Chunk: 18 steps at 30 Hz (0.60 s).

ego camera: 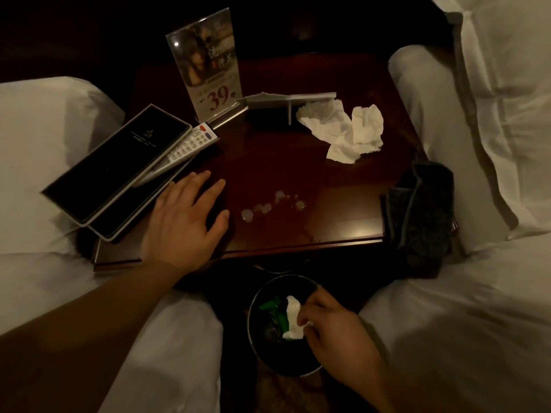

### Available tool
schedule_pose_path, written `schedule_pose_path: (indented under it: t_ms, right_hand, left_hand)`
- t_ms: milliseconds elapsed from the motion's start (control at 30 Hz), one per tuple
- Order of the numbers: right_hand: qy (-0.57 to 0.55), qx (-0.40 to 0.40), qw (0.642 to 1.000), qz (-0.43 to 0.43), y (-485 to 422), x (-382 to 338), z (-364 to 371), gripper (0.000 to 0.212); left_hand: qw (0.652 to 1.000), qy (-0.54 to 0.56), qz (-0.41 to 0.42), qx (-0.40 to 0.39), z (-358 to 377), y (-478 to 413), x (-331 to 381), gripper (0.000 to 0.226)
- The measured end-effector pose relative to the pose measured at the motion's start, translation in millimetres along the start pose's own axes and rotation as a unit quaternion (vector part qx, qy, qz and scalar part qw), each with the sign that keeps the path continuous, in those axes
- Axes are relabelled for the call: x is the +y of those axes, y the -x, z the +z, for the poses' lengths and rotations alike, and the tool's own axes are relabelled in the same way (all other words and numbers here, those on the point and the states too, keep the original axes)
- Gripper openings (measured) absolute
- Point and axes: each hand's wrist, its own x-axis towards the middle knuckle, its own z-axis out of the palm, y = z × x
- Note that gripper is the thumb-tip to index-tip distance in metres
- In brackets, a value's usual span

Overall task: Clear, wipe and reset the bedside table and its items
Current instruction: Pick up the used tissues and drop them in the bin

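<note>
The dark wooden bedside table point(328, 210) stands between two beds. My left hand point(185, 216) rests flat on its front left part, fingers spread. My right hand point(334, 329) is below the table's front edge, over a round black bin point(259, 332), pinching a crumpled white tissue point(293, 317). Another crumpled tissue point(346, 129) lies at the table's back right. Small wet spots point(268, 205) mark the middle. On the left a black folder point(116, 168) overlaps a white remote point(190, 144). An acrylic sign holder point(208, 73) stands at the back.
A flat white stand point(289, 99) lies behind the tissue. A dark grey cloth point(420, 216) hangs off the table's right edge. White bedding flanks both sides: left bed point(44, 138), right bed point(477, 114). Green scraps point(272, 308) sit in the bin.
</note>
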Motion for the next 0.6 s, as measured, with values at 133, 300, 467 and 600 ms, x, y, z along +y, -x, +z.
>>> schedule_pose_path:
  t_ms: [133, 300, 467, 600]
  right_hand:
    - [0.004, -0.046, 0.999, 0.025, -10.8, 9.7, 19.2, 0.026]
    - [0.003, -0.010, 1.000, -0.022, -9.8, -2.7, -6.2, 0.024]
    - [0.004, 0.095, 0.991, -0.091, -19.9, -42.2, -66.5, 0.026]
    - [0.064, 0.223, 0.967, -0.105, -61.6, -48.4, -128.8, 0.021]
  left_hand:
    - [1.000, -0.001, 0.001, 0.002, 1.3, 1.9, -1.7, 0.062]
    - [1.000, -0.005, 0.002, -0.003, 2.0, 3.5, -3.4, 0.061]
    - [1.000, -0.006, 0.002, -0.007, 1.3, 6.7, -4.2, 0.062]
    - [1.000, -0.008, 0.003, -0.007, 2.5, 6.0, -5.5, 0.062]
